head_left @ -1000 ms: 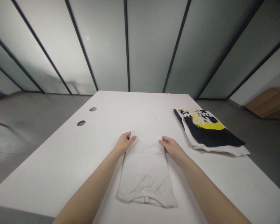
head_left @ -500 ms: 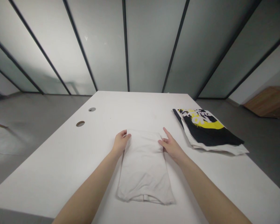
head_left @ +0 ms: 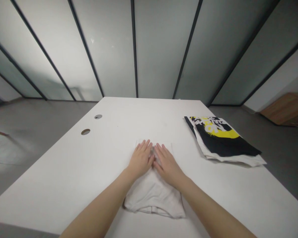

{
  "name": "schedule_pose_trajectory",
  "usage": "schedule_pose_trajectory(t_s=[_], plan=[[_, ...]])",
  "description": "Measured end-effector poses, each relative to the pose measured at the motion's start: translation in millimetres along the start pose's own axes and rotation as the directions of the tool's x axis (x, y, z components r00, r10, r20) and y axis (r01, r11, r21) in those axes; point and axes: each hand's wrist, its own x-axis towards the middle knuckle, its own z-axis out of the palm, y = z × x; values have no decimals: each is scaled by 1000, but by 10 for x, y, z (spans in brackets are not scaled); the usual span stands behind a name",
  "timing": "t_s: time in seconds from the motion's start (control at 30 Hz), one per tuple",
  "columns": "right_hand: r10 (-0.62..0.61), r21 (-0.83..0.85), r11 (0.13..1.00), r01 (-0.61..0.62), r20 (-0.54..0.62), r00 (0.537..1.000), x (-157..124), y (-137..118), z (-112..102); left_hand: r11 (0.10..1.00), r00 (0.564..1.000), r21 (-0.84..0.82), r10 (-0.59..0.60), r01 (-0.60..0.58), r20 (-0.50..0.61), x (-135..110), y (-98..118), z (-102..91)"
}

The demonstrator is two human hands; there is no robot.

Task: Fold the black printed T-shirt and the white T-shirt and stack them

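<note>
A white T-shirt, folded into a narrow rectangle, lies on the white table with its neckline toward me. My left hand rests flat on its upper half, fingers stretched out away from me. Beside it, my right hand lies flat on the cloth too, its fingers extended. The thumbs meet or nearly meet over the middle of the shirt. Both hands and wrists cover much of the fabric, and only its far edge and near part show.
On the right side of the table sits a stack of folded shirts, the top one black with yellow and white print. Two round holes pierce the tabletop at left. A frosted glass wall rises behind the table.
My hands have left the shirt's two side edges and come inward. They now lie flat and side by side on top of it. The stack at right has not moved.
</note>
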Motion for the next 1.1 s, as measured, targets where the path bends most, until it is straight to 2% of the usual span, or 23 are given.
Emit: schedule_pose_trajectory(t_s=[0.07, 0.13, 0.23, 0.3, 0.37, 0.47, 0.53, 0.67, 0.8, 0.9, 1.0, 1.1], plan=[[102, -101, 991, -89, 128, 987, -17, -54, 42, 985, 993, 154, -87, 74, 82, -12, 5, 37], [215, -200, 964, -175, 197, 957, 1, -56, 6, 930, 975, 333, -200, 156, 100, 10, -22, 13], [340, -307, 914, -265, 222, 914, 100, -51, -141, 788, 943, 571, -326, 230, 71, 79, -28, -83], [379, -343, 890, -302, 185, 907, 199, -90, -220, 720, 939, 654, -341, 234, 39, 125, 22, -114], [349, -340, 896, -287, 135, 927, 302, -154, -227, 718, 957, 669, -287, 192, 34, 166, 93, -82], [272, -302, 929, -215, 163, 948, 431, -206, -105, 772, 965, 629, -229, 98, 131, 239, 148, 58], [272, -300, 931, -206, 195, 942, 499, -167, 9, 780, 952, 618, -259, 105, 165, 319, 111, 152], [286, -324, 920, -219, 179, 941, 678, 26, 119, 769, 947, 615, -303, 178, 104, 571, -55, 217], [317, -343, 906, -248, 162, 935, 923, 171, 70, 784, 958, 588, -284, 200, 52, 800, -136, 172], [324, -359, 898, -255, 146, 935, 1011, 227, 25, 810, 977, 572, -204, 129, 69, 823, -189, 107], [320, -367, 897, -247, 152, 935, 918, 286, -26, 826, 971, 561, -179, 60, 161, 702, -331, -36], [317, -368, 897, -244, 153, 936, 660, 316, -98, 814, 960, 579, -199, 51, 195, 497, -468, -228]])
